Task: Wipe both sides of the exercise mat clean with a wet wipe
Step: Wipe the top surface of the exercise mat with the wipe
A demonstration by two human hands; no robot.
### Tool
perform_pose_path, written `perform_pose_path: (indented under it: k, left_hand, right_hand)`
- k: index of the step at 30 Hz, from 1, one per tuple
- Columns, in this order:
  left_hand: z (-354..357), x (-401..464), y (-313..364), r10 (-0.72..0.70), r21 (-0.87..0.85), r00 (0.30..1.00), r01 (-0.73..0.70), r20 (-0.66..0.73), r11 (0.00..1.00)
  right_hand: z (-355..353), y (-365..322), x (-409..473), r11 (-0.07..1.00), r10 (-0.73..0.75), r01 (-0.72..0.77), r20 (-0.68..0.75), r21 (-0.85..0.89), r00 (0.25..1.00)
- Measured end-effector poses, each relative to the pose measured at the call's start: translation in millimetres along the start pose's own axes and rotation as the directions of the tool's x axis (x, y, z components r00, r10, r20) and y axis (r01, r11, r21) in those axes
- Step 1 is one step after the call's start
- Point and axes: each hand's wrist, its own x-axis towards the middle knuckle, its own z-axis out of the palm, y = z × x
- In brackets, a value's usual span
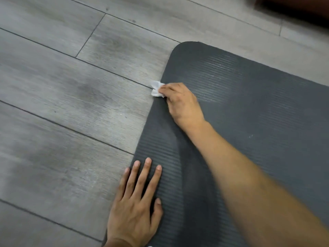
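A dark grey ribbed exercise mat [249,107] lies flat on the floor, its rounded corner at the upper middle. My right hand [181,102] grips a crumpled white wet wipe [156,89] at the mat's left edge, the wipe poking out over the floor. My left hand [137,198] lies flat with straight, spread fingers near the same edge, closer to me, partly on the mat and partly on the floor. A paler streaked patch shows on the mat to the right of my right hand.
Grey wood-look floor planks [62,104] fill the left and the back. A dark object [293,8] sits at the top right corner, blurred.
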Motion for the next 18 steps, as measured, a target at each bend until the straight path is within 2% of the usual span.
perform_pose_path:
  k: [1,3,5,6,7,8,10,12,13,15,18]
  left_hand:
    - [1,1,0,0.000,-0.002,1.000,0.000,-0.008,1.000]
    - [0,3,0,0.003,-0.008,1.000,-0.003,-0.005,1.000]
    - [0,4,-1,0.011,-0.011,1.000,-0.011,0.022,1.000]
    - [0,3,-2,0.013,-0.016,0.999,-0.013,0.034,1.000]
    - [0,3,-2,0.013,-0.020,0.999,-0.012,0.039,1.000]
    - [-1,2,-2,0.011,-0.022,0.999,-0.010,0.043,1.000]
    - [-3,4,-3,0.018,-0.016,0.999,-0.018,0.042,1.000]
    - [-1,4,-4,0.029,-0.009,0.999,-0.029,0.041,1.000]
    - [0,3,-4,0.027,-0.009,0.999,-0.027,0.038,1.000]
    - [1,2,-1,0.020,-0.014,0.999,-0.019,0.039,1.000]
    - [1,2,0,0.001,0.019,0.998,-0.002,0.058,1.000]
  right_hand:
    - [-8,18,5,0.998,0.007,-0.005,0.026,-0.068,1.000]
    - [-21,53,19,0.968,0.182,-0.187,-0.047,-0.169,0.982]
    - [-18,50,26,0.902,0.386,-0.408,-0.160,-0.143,0.909]
    - [-9,32,23,0.905,0.397,-0.417,-0.185,-0.085,0.899]
    - [0,7,14,0.932,0.353,-0.362,-0.181,-0.020,0.918]
    - [9,-17,2,0.968,0.249,-0.249,-0.164,0.023,0.954]
    - [10,-44,-30,0.998,0.002,0.001,-0.038,0.067,0.999]
    - [-10,-18,-48,0.997,-0.070,0.068,0.048,0.025,0.996]
    - [-24,6,-56,0.999,-0.009,0.012,0.045,-0.052,0.999]
    - [-56,67,-71,0.963,0.197,-0.201,-0.037,-0.180,0.980]
    - [-90,115,-90,0.839,0.490,-0.495,-0.083,-0.227,0.868]
